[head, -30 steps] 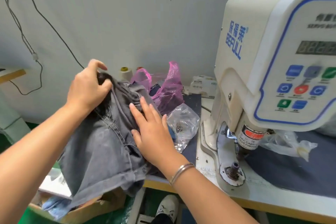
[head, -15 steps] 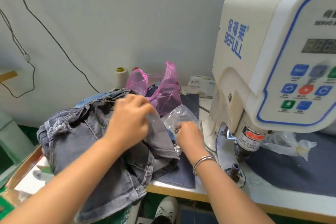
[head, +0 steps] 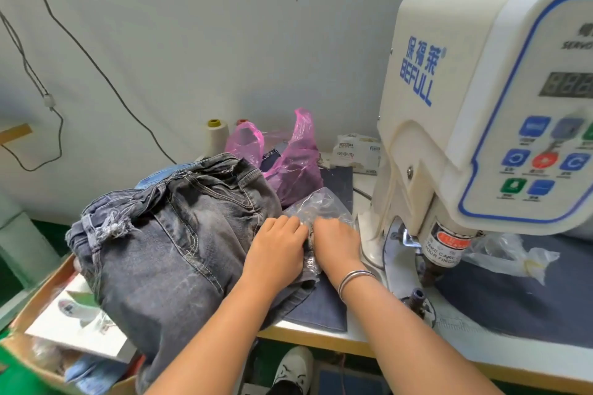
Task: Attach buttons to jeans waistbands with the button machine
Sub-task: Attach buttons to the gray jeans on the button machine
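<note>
Both hands, the left hand [head: 277, 245] and right hand [head: 337, 242], pinch the clear plastic bag [head: 321, 205] beside the grey jeans [head: 179, 234]; drawing one button cleanly should help.

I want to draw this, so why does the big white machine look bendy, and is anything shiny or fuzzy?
Head view: the wide lens curves the button machine near the edge; soft, even light, faint shadows; the clear plastic bag glints; the bottom-left corner is smeared; both hands look fairly sharp.
</note>
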The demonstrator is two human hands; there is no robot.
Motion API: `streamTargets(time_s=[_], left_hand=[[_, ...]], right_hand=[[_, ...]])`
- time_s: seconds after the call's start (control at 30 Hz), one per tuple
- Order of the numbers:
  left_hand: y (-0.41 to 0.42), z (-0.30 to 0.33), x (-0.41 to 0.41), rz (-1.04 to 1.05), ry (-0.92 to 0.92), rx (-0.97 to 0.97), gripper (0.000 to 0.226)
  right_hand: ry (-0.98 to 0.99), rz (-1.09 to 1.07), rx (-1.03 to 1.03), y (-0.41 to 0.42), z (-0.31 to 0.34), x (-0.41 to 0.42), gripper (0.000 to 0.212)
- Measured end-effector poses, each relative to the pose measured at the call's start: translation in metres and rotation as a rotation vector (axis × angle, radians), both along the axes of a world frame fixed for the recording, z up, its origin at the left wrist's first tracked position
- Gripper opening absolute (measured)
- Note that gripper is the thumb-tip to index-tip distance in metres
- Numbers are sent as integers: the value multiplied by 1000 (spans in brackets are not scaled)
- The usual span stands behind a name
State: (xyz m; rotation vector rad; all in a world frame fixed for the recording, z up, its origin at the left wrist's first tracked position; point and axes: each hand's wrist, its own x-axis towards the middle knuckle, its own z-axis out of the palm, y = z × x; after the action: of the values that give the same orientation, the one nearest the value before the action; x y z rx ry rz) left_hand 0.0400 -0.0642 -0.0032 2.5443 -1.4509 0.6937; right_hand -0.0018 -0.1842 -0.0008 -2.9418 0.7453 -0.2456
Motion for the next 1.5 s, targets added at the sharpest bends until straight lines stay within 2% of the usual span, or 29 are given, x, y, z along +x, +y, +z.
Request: streamTargets(time_s=[0.2,0.57,0.67,0.8,1.03,1.23,1.33,1.4,1.47,1.5], left_hand=[[1,-2,-1,-19,-1,-9,16],[0,-7,1,-24,-50,-29,19],[0,-10,2,-31,-74,-44,11],[-1,-10,2,-29,-70,-41,16],[-1,-13,2,-37,-105,-91,14],[-1,-12,3,-41,-108,-99,8],[-2,-11,0,-43,43,-152,24],[-2,-6,-4,-94,311,-320,29],[-1,3,-12,-133,627,-573,16],[-1,6,-19,-148,729,-689,10]], right_hand=[[36,-49,106,-6,8,8,28],[22,22,-2,-4,6,11,27],[10,20,12,-4,5,8,26],[-14,15,64,-4,7,6,24],[-174,43,156,-2,2,-2,15],[-399,45,413,4,2,-14,11],[-693,-19,809,22,7,-38,6],[-830,-6,1063,36,9,-61,11],[-907,1,1197,42,10,-84,11],[-929,-3,1236,42,12,-96,11]])
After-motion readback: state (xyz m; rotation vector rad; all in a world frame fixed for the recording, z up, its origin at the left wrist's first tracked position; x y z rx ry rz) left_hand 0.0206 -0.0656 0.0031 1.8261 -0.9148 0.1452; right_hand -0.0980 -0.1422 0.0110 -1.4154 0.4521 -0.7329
